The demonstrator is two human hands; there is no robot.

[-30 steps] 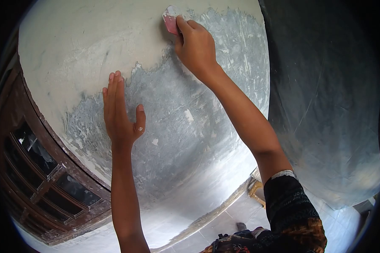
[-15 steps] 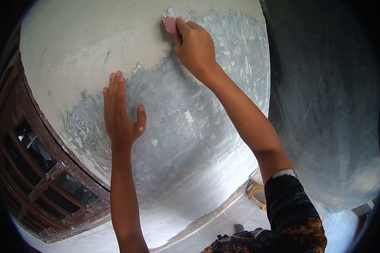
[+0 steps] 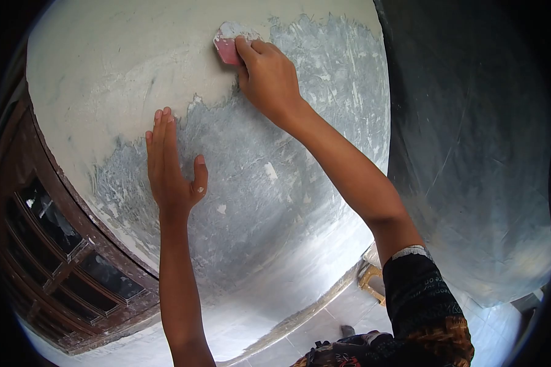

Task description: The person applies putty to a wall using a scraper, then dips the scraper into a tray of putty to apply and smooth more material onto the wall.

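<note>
My right hand [image 3: 270, 79] is closed on a pink scraper [image 3: 229, 51] with pale filler along its upper edge. The scraper lies against the upper part of the wall [image 3: 245, 165], where a cream coat [image 3: 116, 55] borders bare grey surface. Lower and to the left, my left hand [image 3: 172, 165] rests flat on the wall, its fingers pointing up and its thumb apart, holding nothing. Its fingertips lie near the ragged edge of the cream coat.
A brown wooden frame with glass panes [image 3: 73, 269] stands at the left. Dark sheeting [image 3: 471, 153] hangs at the right. Below are a tiled floor [image 3: 312, 336] and a yellowish object [image 3: 371, 282] by the wall's foot.
My right hand has moved left and slightly down with the scraper. More filler shows on the scraper's edge. My left hand stays nearly in place.
</note>
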